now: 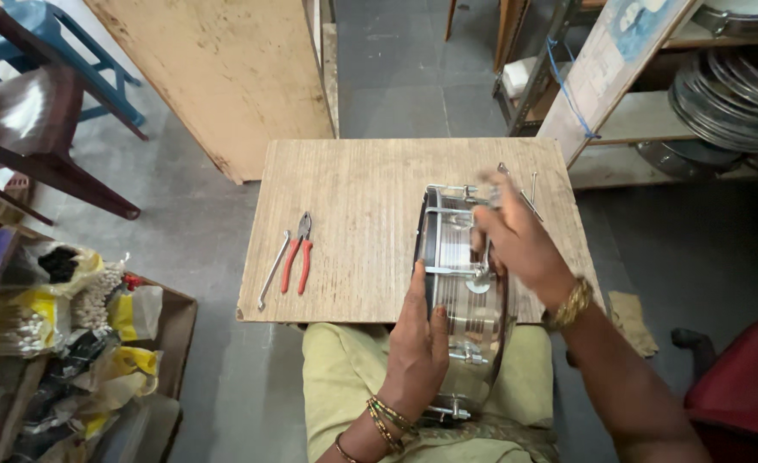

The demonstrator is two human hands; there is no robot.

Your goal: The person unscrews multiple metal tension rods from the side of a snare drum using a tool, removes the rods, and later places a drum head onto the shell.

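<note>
Left hand (418, 339) steadies metal drum (469, 300); right hand (516, 240) grips its rim; pliers (298, 253) well apart

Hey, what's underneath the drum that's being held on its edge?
The drum rests partly on the wooden board and partly over the lap in yellow cloth. Both hands and the shell hide the exact contact spot.

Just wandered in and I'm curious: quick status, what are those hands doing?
Left hand braces the metal drum shell standing on edge. Right hand grips its upper rim. Red-handled pliers and a metal tool lie apart on the wooden board, untouched.
</note>
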